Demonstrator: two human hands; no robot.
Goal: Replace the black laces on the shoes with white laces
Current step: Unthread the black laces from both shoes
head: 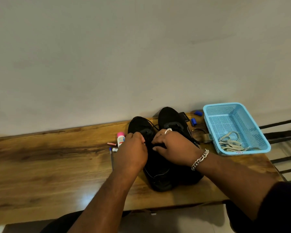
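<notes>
Desk [49, 165], wooden, set against a plain wall, carries all items. Clutter on left side of shoes: small white bottle w/ pink cap [120, 139], two small tubes beside it, one red, one white, and a blue-capped pen [111, 157] lying near the left forearm. Right side: blue perforated basket [238, 115] holding the white laces [232, 142] in a loose heap at its near end, well apart from both hands. Between basket and shoes: two blue caps [193, 121], a small dark flat object, and a ring-shaped item w/ a strap; id of these last two uncertain.

Two black shoes side by side at desk centre, touching. Left shoe [141, 125] and right shoe [170, 116] both have toes pointing away toward the wall, heels toward the person; long axes run near-to-far, approx. parallel.

Left hand [133, 148] sits over the left shoe's lace area, fingers curled, pinching the black lace [152, 125]. Right hand [173, 145], w/ ring and chain bracelet, lies across the gap between the shoes, fingers curled down onto the same lace area; appears to pinch the lace, tips partly hidden. Both hands cover most of the eyelet rows. A strand of lace runs loose from under the hands toward the toes.
</notes>
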